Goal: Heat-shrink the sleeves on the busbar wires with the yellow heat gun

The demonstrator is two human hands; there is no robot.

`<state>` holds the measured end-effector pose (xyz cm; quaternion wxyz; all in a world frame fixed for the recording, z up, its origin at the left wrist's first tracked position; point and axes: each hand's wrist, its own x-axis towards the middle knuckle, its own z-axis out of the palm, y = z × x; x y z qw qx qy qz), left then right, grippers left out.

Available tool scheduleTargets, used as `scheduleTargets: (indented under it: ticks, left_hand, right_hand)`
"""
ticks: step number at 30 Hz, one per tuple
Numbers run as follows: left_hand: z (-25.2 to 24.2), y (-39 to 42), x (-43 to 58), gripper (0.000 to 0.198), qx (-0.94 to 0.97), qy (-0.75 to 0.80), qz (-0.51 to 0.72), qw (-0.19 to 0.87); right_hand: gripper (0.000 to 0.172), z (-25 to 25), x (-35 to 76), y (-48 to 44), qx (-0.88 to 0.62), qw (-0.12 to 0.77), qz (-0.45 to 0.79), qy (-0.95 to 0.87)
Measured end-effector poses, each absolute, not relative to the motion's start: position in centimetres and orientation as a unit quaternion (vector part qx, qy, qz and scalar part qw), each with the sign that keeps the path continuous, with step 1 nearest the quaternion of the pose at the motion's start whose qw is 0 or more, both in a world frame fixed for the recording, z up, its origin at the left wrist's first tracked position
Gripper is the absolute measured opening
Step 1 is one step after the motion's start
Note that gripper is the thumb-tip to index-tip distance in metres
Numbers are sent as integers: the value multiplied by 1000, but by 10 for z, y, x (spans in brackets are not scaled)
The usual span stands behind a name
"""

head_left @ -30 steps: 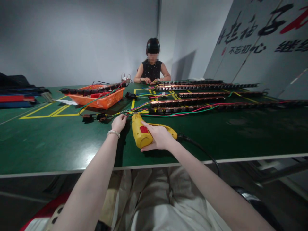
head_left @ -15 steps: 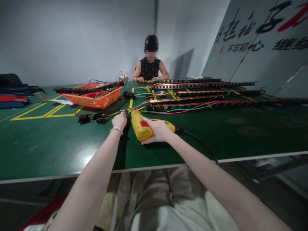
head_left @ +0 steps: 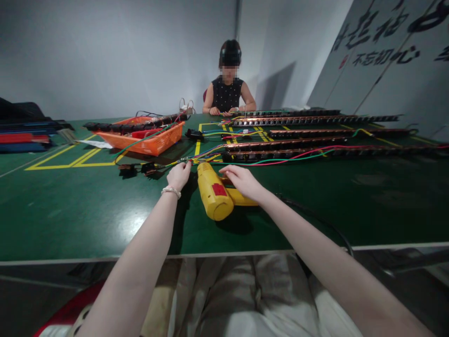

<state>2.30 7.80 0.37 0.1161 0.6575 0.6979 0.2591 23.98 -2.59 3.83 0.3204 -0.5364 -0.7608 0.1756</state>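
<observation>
My left hand is closed in a pinch on the thin coloured wires near the table's middle; its fingertips are partly hidden. To its right a yellow heat gun lies on the green table, nozzle pointing away from me. Over the gun's handle is my right hand, its fingers stretched out to the left and not wrapped around the grip. Just left of my left hand, small black connector pieces hang on the wire ends.
Long black strips with copper edges and loose wires extend to the right. An orange basket holding similar strips stands at the left. A black cord trails over the table's front edge. Across the table sits a person.
My right hand has let go of the heat gun and shifted to above its handle. The gun now rests on the table. My left hand keeps its pinch on the wires.
</observation>
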Motion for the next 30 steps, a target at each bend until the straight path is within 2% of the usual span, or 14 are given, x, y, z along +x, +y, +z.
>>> scheduleTargets:
  ticks: [4, 9, 12, 15, 18, 25, 30]
  left_hand:
    - [2, 78, 21, 44, 656, 679, 290, 154]
    - [-5, 85, 24, 32, 602, 596, 442, 295]
    - [-6, 88, 27, 26, 530, 508, 538, 414]
    - [-4, 88, 26, 25, 477, 466, 569, 481]
    - [-3, 86, 23, 26, 458, 467, 580, 486]
    - [-5, 76, 23, 28, 539, 495, 553, 398]
    - [-10, 77, 24, 31, 564, 493, 541, 383]
  right_hand:
    - [33, 39, 229, 3, -590, 227, 233, -739]
    - [73, 41, 217, 5, -598, 158, 260, -741]
    - [82, 42, 216, 1, -581, 141, 267, -756]
    - [86, 43, 219, -4, -578, 130, 273, -758]
    - [88, 44, 224, -12, -572, 128, 268, -765]
    - [88, 48, 241, -42, -578, 115, 275, -760]
    - [86, 51, 246, -54, -593, 134, 276, -745]
